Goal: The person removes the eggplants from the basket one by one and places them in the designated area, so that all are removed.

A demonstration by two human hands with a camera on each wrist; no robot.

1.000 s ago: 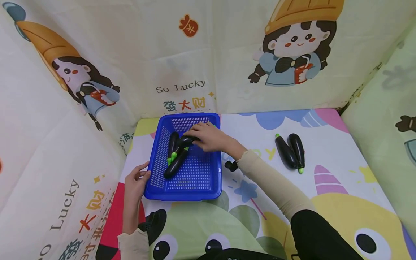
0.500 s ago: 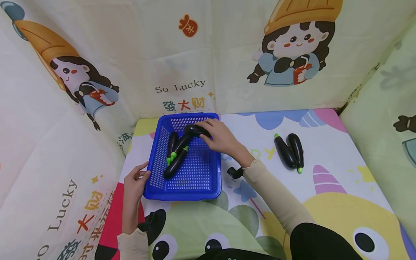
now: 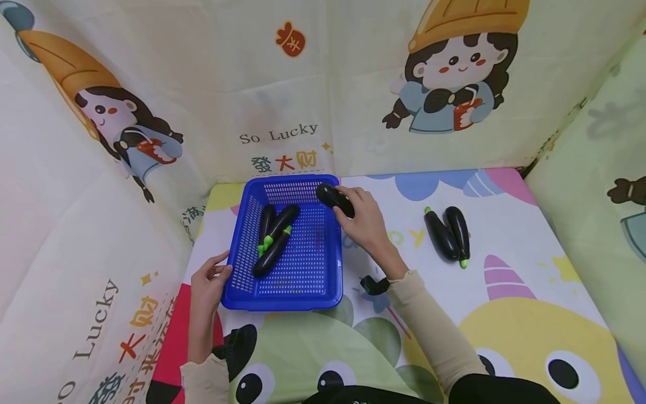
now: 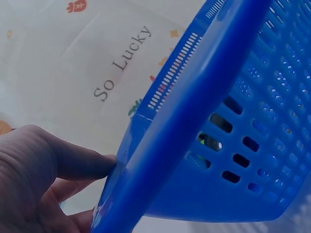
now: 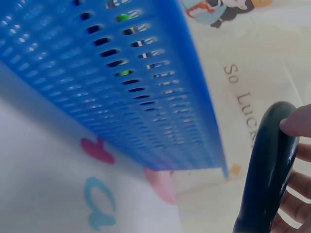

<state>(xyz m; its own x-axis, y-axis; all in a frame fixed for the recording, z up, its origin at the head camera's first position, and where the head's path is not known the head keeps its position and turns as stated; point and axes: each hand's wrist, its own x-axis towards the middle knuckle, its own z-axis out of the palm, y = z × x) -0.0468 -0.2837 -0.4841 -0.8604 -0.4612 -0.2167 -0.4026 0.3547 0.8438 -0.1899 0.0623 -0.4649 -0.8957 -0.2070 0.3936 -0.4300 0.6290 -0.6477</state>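
Right hand (image 3: 364, 221) pinching eggplant (image 3: 330, 196), blunt end leftward (axis diagonal); left hand (image 3: 206, 287) gripping basket (image 3: 308, 258)

A white worktop (image 3: 398, 210) with colourful cartoon prints bears a blue perforated plastic basket (image 3: 282, 303) at ten o'clock and two glossy black, green-capped eggplants (image 3: 448, 240), touching, at two o'clock.

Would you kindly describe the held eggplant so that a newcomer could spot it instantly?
Find the blue basket, then its far right corner. There the right hand holds a glossy black eggplant, the only one of six showing no green tip.
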